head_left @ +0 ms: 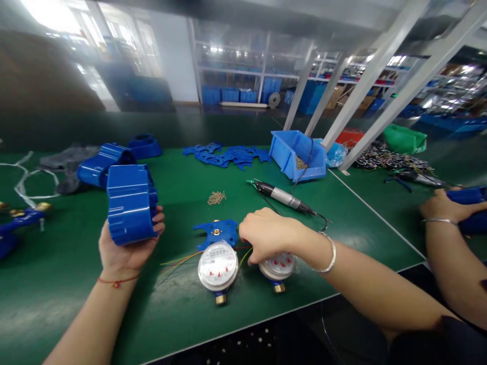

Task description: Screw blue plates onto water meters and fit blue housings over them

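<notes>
My left hand [124, 256] holds a blue plastic housing [128, 205] raised above the left part of the bench, fingers wrapped round its right side. My right hand [268, 230] is closed above the right-hand water meter [280, 267] and partly covers it. What its fingers grip is hidden; coloured wires and a blue flat plate lie close by. Another water meter [218, 267] lies face up to the left, its brass end toward me. Behind it is the blue plate [227, 233] with a brass fitting at its middle. Thin coloured wires [182, 258] stick out leftward.
Behind lie a small heap of screws [216, 197], an electric screwdriver [285, 197], a blue bin [317, 171] and stacked blue plates [238, 156]. More blue housings [99, 172] stand at left. A co-worker's hand [439, 208] holds a blue part at right, near slanted white posts [375, 66].
</notes>
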Demonstrator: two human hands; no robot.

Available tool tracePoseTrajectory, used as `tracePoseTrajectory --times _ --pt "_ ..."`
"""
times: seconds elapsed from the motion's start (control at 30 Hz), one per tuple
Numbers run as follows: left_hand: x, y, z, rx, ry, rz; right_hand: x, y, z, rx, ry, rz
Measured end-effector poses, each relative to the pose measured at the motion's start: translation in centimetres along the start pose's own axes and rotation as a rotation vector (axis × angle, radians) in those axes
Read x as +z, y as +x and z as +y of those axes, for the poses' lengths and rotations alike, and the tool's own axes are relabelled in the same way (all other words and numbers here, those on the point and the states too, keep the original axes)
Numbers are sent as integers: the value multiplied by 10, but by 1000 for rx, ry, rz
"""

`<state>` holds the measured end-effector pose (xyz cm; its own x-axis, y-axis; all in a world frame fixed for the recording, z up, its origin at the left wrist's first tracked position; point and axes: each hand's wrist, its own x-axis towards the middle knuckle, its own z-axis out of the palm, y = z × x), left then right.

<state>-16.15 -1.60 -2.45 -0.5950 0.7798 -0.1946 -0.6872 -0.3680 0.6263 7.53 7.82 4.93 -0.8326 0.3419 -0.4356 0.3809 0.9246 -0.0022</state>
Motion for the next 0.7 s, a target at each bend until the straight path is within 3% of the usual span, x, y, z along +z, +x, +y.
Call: tracePoseTrajectory --times 0.1,0.2,0.33,0.43,0.53,0.7 --pt "-4 2 0 1 20 -55 -5 14 6 -39 -19 -90" --pt "-6 2 -1 25 104 2 3 9 15 -78 79 22" --pt "-4 -4 -2 60 173 73 30 -8 47 -165 585 238" --pt "2 -17 -3 69 162 -21 54 -11 67 -187 1024 270" --pt "10 -33 -3 -10 143 -181 72 -5 71 -171 1284 282" --pt "32 -53 -11 -82 151 -180 83 4 61 -161 1591 356"
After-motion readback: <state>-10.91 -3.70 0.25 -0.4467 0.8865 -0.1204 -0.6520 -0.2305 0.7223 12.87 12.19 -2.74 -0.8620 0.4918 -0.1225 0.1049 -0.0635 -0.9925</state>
